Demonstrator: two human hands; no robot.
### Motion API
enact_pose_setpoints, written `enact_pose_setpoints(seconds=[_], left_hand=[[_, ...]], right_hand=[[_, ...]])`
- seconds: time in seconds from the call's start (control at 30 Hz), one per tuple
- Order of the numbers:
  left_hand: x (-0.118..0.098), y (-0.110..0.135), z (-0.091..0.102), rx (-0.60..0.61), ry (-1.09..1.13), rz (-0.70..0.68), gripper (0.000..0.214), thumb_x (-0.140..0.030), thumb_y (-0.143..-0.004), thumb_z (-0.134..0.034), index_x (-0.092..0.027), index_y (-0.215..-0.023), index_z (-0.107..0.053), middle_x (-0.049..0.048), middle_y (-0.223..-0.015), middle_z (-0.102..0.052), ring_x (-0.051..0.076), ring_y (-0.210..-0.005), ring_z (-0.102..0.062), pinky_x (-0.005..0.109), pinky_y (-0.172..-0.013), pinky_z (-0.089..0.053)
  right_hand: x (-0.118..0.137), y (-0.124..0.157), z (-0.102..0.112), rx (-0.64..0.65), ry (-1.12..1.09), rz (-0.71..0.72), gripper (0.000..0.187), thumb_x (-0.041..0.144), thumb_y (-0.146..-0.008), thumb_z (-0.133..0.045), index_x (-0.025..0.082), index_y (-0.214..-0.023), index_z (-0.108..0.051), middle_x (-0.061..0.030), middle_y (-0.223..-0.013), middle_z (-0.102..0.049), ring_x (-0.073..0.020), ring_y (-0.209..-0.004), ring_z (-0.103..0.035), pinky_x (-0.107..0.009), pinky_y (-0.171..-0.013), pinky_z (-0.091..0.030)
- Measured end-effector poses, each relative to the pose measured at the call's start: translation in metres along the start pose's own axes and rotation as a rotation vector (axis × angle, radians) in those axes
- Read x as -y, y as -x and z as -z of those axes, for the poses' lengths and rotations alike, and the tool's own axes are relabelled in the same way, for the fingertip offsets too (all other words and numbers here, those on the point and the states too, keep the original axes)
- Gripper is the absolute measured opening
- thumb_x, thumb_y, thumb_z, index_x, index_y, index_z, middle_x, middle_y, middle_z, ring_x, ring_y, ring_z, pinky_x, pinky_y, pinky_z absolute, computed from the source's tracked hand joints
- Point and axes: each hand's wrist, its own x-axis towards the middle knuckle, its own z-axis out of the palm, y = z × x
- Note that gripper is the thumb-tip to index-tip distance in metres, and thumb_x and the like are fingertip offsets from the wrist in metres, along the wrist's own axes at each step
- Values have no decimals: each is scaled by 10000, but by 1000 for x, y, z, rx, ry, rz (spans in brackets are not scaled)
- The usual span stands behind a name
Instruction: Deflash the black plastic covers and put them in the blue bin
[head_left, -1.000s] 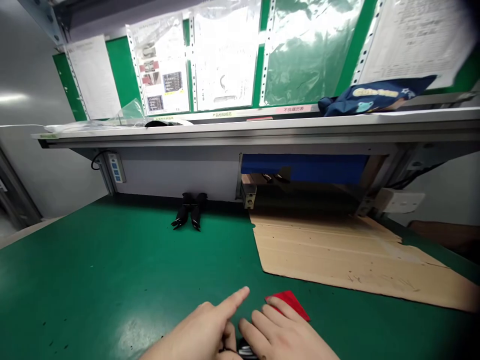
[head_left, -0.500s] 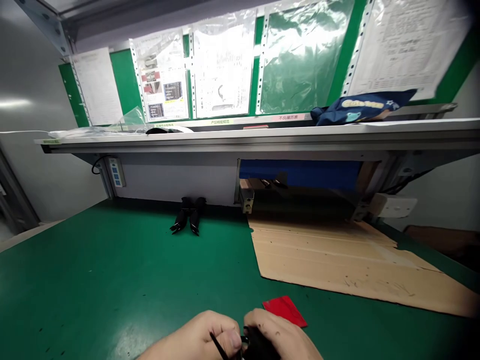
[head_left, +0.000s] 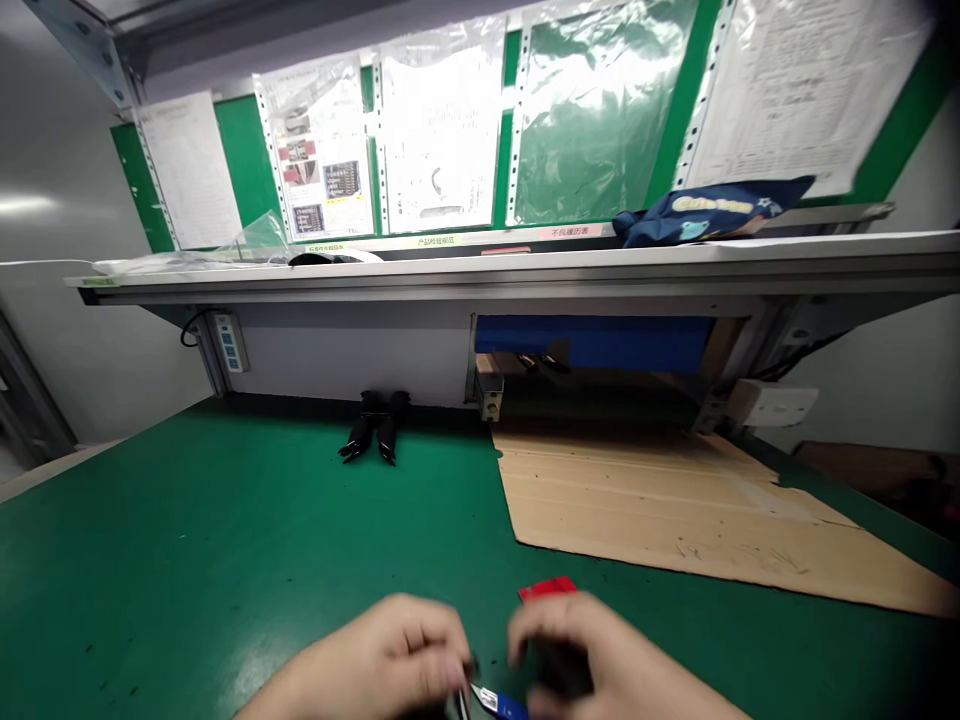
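A card (head_left: 547, 590) lies just behind the right hand (head_left: 607, 650).

My left hand (head_left: 382, 650) and right hand (head_left: 600, 650) sit close together over the green worktop (head_left: 187, 540), a small blue-and-silver piece (head_left: 499, 704) between them (the dark thing (head_left: 561, 668) by my right hand is too blurred to tell). A red square (head_left: 547, 590) lies just beyond, with a cardboard sheet (head_left: 675, 510) off to the right.

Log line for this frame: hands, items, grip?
left hand: beside small blue-and-silver item | right hand: over dark object | grip: unclear | red piece: on green bench mat
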Motion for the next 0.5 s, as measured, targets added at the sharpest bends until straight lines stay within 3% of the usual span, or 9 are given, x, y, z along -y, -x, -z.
enact_pose_setpoints(seconds=[0.07, 0.13, 0.2, 0.33, 0.5], left_hand=[[-1, -4, 2, -305, 115, -42, 423, -598, -873, -495, -191, -766, -455, -31, -705, -378, 111, -638, -319, 225, -596, -291], [-1, -7, 1, -458, 161, -55, 374, -546, -906, -477, -198, -781, -418, -41, -705, -371, 111, -645, -327, 225, -627, -319], [1, -10, -2, -433, 205, -58, 349, -525, -911, -485, -198, -810, -413, -38, -698, -434, 120, -667, -397, 249, -675, -360], [18, -17, -14, -243, 452, -83, 397, -522, -852, -605, -190, -808, -391, -17, -708, -539, 118, -658, -506, 285, -698, -399], [35, -26, -27, -71, 951, 26, 510, -521, -720, -751, -194, -810, -369, 16, -853, -615, 141, -718, -651, 286, -720, -444]], right_hand=[[-7, -11, 1, -115, -115, -130, 232, 431, -821, -555, 205, -837, -604, -24, -771, -640, -197, -669, -624, -237, -560, -513], [-10, -18, 0, -262, -107, -179, 315, 509, -892, -501, 203, -883, -575, -29, -801, -633, -203, -707, -626, -244, -584, -524], [-10, -18, -4, -268, -40, -159, 334, 530, -882, -555, 212, -976, -592, -35, -895, -649, -222, -807, -636, -271, -674, -540], [-15, -12, -20, -126, 274, -1, 377, 375, -875, -601, 239, -1225, -563, -59, -1157, -623, -280, -1044, -587, -411, -864, -504], [-33, -12, -31, -137, 472, 55, 362, 324, -891, -572, 198, -1229, -539, -82, -1120, -651, -287, -878, -639, -428, -746, -516]])
